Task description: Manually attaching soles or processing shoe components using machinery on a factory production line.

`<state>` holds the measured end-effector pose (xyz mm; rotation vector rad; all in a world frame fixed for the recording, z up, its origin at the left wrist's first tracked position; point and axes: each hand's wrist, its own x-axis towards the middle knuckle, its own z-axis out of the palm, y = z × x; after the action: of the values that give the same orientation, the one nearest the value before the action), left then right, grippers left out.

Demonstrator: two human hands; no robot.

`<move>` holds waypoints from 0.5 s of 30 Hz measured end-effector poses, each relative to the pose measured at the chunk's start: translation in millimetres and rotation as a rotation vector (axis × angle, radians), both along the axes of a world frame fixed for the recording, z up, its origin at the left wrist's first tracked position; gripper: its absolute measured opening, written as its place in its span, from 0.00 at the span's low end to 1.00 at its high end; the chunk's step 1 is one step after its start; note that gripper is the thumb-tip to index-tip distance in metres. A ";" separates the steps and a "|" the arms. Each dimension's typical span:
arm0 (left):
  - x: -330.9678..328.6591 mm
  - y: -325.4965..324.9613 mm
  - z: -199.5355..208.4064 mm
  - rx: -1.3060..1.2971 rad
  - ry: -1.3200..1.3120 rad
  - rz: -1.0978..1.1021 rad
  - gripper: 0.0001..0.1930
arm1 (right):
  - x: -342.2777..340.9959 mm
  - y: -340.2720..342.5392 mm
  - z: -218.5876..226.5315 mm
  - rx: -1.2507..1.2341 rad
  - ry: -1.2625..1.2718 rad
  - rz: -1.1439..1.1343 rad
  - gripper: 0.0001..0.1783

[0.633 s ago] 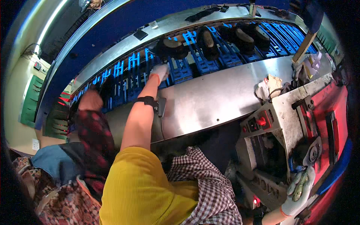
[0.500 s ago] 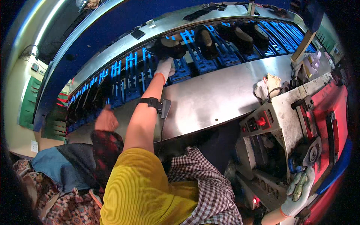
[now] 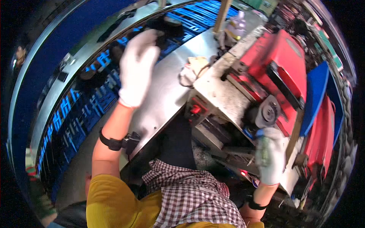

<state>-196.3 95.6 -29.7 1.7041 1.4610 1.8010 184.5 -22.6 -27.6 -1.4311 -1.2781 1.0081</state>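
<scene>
My left hand (image 3: 137, 70), in a white glove, is raised over the metal ledge (image 3: 161, 100), blurred by motion. Its thumb stands apart from the fingers, and I see nothing held. Behind its fingertips, dark shoes (image 3: 169, 26) rest on a row of blue slatted racks (image 3: 194, 17). My right hand (image 3: 272, 157), also white-gloved, is beside the red and pale machine, just below a round grey part (image 3: 269, 112). A greenish patch shows on that glove; blur hides whether it is a thing held or a stain, and how the fingers lie.
A red machine cover (image 3: 283, 57) sits on the pale machine body (image 3: 216, 81), with a red knob (image 3: 195, 109) on its front. Crumpled cloths (image 3: 195, 68) lie on the ledge by its corner. A wooden post (image 3: 222, 15) stands behind; blue panels (image 3: 317, 98) lean at right.
The view has swung to the right. My left hand has come away from the shoe on the rack. My right hand is now closer to the machine's round grey part.
</scene>
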 end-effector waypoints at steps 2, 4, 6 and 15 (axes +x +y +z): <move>68.7 1.2 32.2 0.110 0.182 -0.207 0.23 | -25.1 -10.1 -6.0 0.168 -0.333 0.002 0.18; 124.1 15.7 54.8 0.474 0.448 -0.407 0.23 | -75.5 -17.5 16.3 -0.171 0.301 -0.104 0.26; 184.6 27.4 60.9 0.610 0.495 -0.531 0.18 | -77.9 -12.0 -1.8 0.071 0.139 0.030 0.36; 251.7 69.4 94.2 0.463 1.114 -0.495 0.11 | -64.1 13.5 -2.9 0.275 -0.334 0.326 0.44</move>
<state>55.4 165.0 64.5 3.2221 0.6888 0.9228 120.4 -9.1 -30.5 -1.2334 -1.8635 0.7780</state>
